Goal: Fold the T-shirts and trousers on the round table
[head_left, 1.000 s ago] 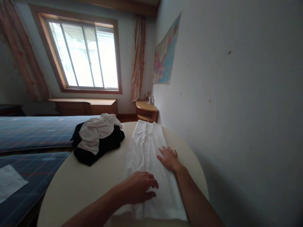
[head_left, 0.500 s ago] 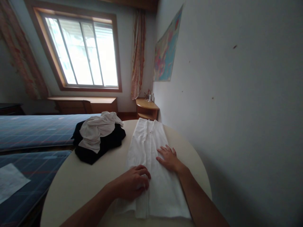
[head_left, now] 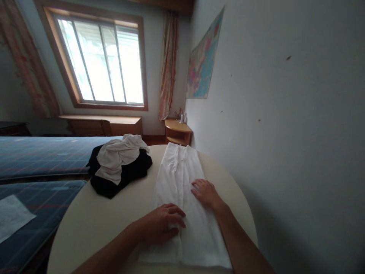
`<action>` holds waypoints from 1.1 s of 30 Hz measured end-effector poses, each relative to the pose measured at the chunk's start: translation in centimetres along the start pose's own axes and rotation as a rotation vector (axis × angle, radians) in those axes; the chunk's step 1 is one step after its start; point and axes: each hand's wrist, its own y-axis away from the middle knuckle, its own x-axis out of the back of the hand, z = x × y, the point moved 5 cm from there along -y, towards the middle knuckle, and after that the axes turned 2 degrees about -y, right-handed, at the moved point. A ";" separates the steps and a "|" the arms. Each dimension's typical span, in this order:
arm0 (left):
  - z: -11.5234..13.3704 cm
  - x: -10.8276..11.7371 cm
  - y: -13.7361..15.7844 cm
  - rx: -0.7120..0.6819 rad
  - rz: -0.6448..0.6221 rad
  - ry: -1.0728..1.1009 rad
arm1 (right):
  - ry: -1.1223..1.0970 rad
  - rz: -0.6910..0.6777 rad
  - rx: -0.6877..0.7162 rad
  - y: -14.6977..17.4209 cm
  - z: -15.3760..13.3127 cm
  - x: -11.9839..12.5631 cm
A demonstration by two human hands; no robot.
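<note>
A long white garment point(head_left: 196, 232), which looks like wide-legged trousers, lies flat on the round table. Its narrower end points away from me and its wide hem faces me. A lengthwise seam or fold runs down its middle. My left hand point(head_left: 165, 224) rests palm down on its near left part, fingers apart and tips near the middle line. On the right side, my right hand point(head_left: 207, 194) lies on the cloth with its fingers slightly bent. Neither hand grips anything that I can see.
A crumpled light cloth point(head_left: 114, 156) lies over a black cloth point(head_left: 137, 167) on the left of the cream table point(head_left: 94, 224). Beds with blue plaid mattresses point(head_left: 51, 158) stand to the left, one bearing a white sheet point(head_left: 13, 217). The wall point(head_left: 285, 163) is close on the right.
My left hand has slid slightly right and nearer to me, its fingers spreading. The cloth near the hem beneath it has shifted. The fingers of my right hand have drawn in a little.
</note>
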 end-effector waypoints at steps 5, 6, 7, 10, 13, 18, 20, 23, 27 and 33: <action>1.2 -0.8 -0.4 -0.066 -0.011 -0.016 | 0.110 0.146 -0.305 -0.7 3.0 1.2; 1.4 -1.0 -0.5 -0.082 -0.014 -0.025 | 0.124 0.166 -0.347 -0.8 3.5 1.3; 1.5 -1.3 -0.6 -0.096 -0.015 -0.038 | 0.133 0.184 -0.381 -0.8 3.9 1.4; 2.1 -2.2 -0.8 -0.133 -0.034 -0.087 | 0.120 0.205 -0.454 -0.8 4.7 1.4; 3.1 -3.3 -1.0 -0.159 -0.060 -0.172 | 0.080 0.175 -0.486 -0.9 5.1 1.1; 4.6 -5.4 -1.6 -0.157 -0.056 -0.367 | 0.037 0.163 -0.471 -1.1 5.4 1.1; 4.8 -6.0 -1.8 -0.150 -0.038 -0.417 | 0.022 0.171 -0.469 -1.0 5.5 1.2; 4.8 -6.1 -2.0 -0.138 -0.017 -0.424 | 0.004 0.167 -0.464 -1.0 5.4 1.2; 4.7 -5.8 -1.9 -0.113 -0.018 -0.375 | 0.004 0.136 -0.456 -0.7 5.5 1.1; 5.8 -6.1 -2.6 -0.058 -0.056 -0.450 | -0.028 0.137 -0.441 -0.6 6.1 0.9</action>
